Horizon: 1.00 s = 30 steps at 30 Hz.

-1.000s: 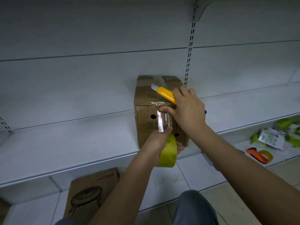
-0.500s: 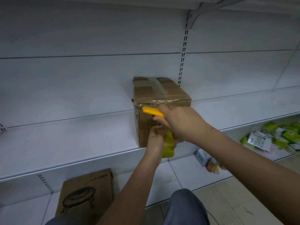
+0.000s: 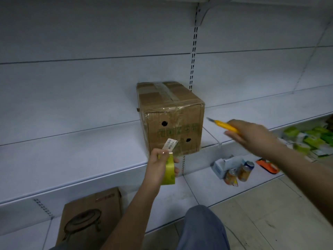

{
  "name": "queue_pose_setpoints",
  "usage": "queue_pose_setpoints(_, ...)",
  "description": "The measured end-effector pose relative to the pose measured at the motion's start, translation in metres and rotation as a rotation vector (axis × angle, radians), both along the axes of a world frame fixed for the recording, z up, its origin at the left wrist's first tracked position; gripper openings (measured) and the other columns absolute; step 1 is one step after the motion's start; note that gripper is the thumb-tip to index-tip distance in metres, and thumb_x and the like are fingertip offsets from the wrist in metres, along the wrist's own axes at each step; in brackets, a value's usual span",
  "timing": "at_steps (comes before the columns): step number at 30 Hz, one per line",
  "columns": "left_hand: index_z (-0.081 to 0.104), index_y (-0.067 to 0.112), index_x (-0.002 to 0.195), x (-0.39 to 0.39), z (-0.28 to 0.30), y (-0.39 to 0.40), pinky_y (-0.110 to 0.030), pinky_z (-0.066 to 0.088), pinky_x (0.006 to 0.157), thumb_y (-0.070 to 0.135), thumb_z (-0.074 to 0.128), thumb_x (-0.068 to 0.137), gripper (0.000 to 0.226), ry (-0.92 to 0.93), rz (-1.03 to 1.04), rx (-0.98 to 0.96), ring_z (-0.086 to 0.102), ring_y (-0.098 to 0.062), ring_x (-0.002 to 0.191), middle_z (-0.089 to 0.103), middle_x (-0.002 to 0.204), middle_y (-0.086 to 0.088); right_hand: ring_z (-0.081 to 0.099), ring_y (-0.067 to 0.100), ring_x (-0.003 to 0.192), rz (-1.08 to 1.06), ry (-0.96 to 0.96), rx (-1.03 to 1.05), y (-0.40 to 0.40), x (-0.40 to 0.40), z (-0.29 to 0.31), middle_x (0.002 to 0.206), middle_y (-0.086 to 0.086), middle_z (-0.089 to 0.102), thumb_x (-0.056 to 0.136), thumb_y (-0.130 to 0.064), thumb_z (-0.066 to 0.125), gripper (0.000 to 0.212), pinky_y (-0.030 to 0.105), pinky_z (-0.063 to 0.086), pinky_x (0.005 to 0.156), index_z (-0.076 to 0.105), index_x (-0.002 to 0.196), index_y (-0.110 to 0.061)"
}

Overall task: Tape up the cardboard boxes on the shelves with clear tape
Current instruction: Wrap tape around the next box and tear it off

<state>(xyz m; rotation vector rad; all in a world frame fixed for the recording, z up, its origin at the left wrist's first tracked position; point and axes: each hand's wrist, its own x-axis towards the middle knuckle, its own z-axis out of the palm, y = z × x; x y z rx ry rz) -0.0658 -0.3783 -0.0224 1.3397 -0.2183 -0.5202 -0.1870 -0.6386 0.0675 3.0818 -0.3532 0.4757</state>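
Tape's cut! The right hand [image 3: 255, 136] swings its knife [image 3: 225, 125] clear of the box [image 3: 171, 120] on the shelf [image 3: 72, 159]; the left hand [image 3: 158, 165] grips the roll [image 3: 169, 170] below. This strip looks finished.

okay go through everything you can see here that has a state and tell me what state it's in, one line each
cardboard box: closed, upright on the shelf, clear tape over top and front.
tape roll: held in left hand, loose end sticking up.
utility knife: in right hand, blade out, away from the box.
flat carton: on the lower shelf, untaped as far as visible.
cans: two upright, one tilted.
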Motion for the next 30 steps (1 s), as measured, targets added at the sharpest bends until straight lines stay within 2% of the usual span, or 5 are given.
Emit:
queue_pose_setpoints(6,0.047,0.009,0.088,0.021,-0.004,0.105,-0.030,0.048,0.052,0.014,0.053,0.101,0.015,-0.067,0.156,0.060,0.058,-0.030,0.050,0.069,0.077,-0.022,0.058,0.025,0.076,0.432,-0.085,0.330,0.180,0.092,-0.039,0.097,-0.006,0.051,0.102,-0.034,0.044,0.029,0.038,0.044,0.063,0.038,0.129,-0.025)
queue_pose_setpoints(14,0.044,0.007,0.089,0.026,-0.023,0.214,-0.031,0.052,0.049,0.013,0.049,0.104,0.016,-0.045,0.326,0.114,0.062,-0.024,0.052,0.069,0.073,-0.016,0.056,0.032,0.105,0.276,-0.007,-0.069,0.275,0.227,-0.127,0.114,0.009,0.062,0.100,-0.034,0.047,0.033,0.040,0.045,0.082,0.062,0.122,-0.015)
queue_pose_setpoints(18,0.047,0.008,0.097,0.028,-0.027,0.236,-0.035,0.058,0.055,0.018,0.049,0.104,0.013,-0.068,0.313,0.151,0.067,-0.023,0.062,0.073,0.076,-0.010,0.057,0.027,0.112,0.488,-0.192,0.340,0.307,0.223,-0.119,0.122,0.008,0.064,0.099,-0.046,0.043,0.047,0.038,0.045,0.094,0.067,0.123,-0.013)
queue_pose_setpoints(22,0.050,0.004,0.110,0.030,-0.029,0.240,-0.032,0.058,0.053,0.024,0.049,0.105,0.020,-0.076,0.333,0.196,0.067,-0.022,0.057,0.073,0.075,-0.008,0.063,0.004,0.100,0.647,0.272,0.907,0.347,0.200,-0.093,0.108,-0.009,0.069,0.090,-0.046,0.067,0.037,0.021,0.050,0.088,0.068,0.120,-0.024)
queue_pose_setpoints(30,0.044,0.007,0.124,0.025,-0.026,0.238,-0.011,0.042,0.039,0.016,0.048,0.105,0.021,-0.011,0.312,0.330,0.057,0.003,0.039,0.061,0.064,0.000,0.067,0.001,0.076,0.607,0.164,0.729,0.363,0.215,-0.094,0.079,-0.011,0.074,0.085,-0.012,0.074,0.010,0.009,0.049,0.072,0.078,0.081,-0.021)
